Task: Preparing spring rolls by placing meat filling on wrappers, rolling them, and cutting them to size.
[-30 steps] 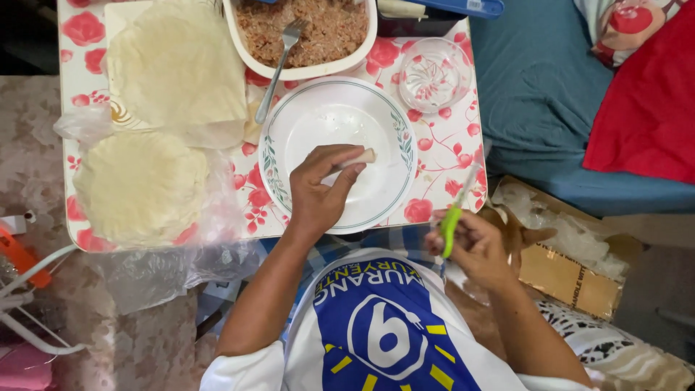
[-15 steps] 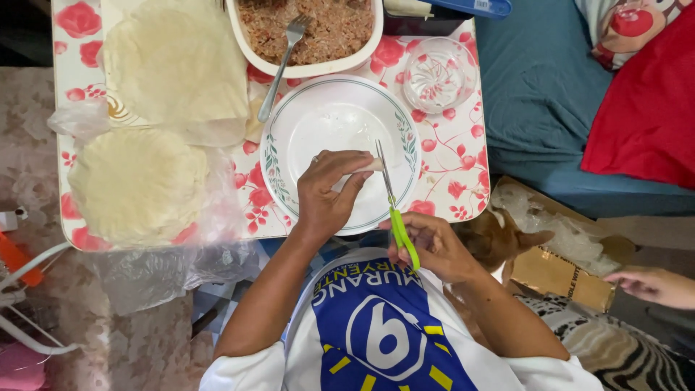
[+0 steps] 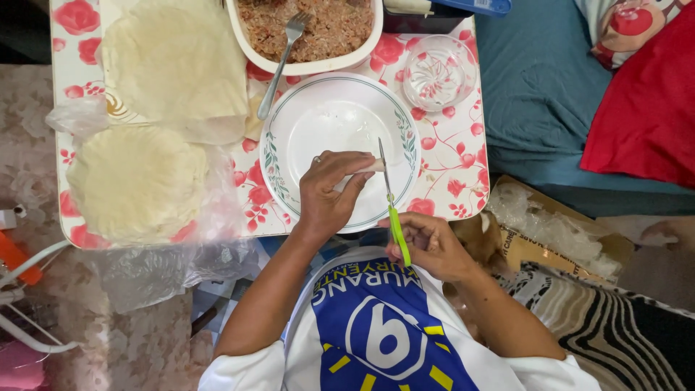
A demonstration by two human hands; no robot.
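My left hand [image 3: 329,194] grips a small pale roll [image 3: 368,168] over the white plate [image 3: 318,123] with a green leaf rim. My right hand [image 3: 428,245] holds a knife with a green handle [image 3: 397,230]; its blade [image 3: 384,168] points away from me and lies against the end of the roll. Both hands hover at the plate's near edge, just above my blue and white shirt.
A dish of minced filling [image 3: 329,25] with a fork [image 3: 279,61] stands behind the plate. Two stacks of round wrappers [image 3: 174,61] [image 3: 134,181] lie left on plastic. A clear glass bowl [image 3: 436,71] sits right. Red pillow [image 3: 644,108] and blue bedding lie beyond the small floral table [image 3: 463,174].
My right hand brought the green-handled knife up from my lap to the plate, and its blade now rests at the roll held by my left hand.
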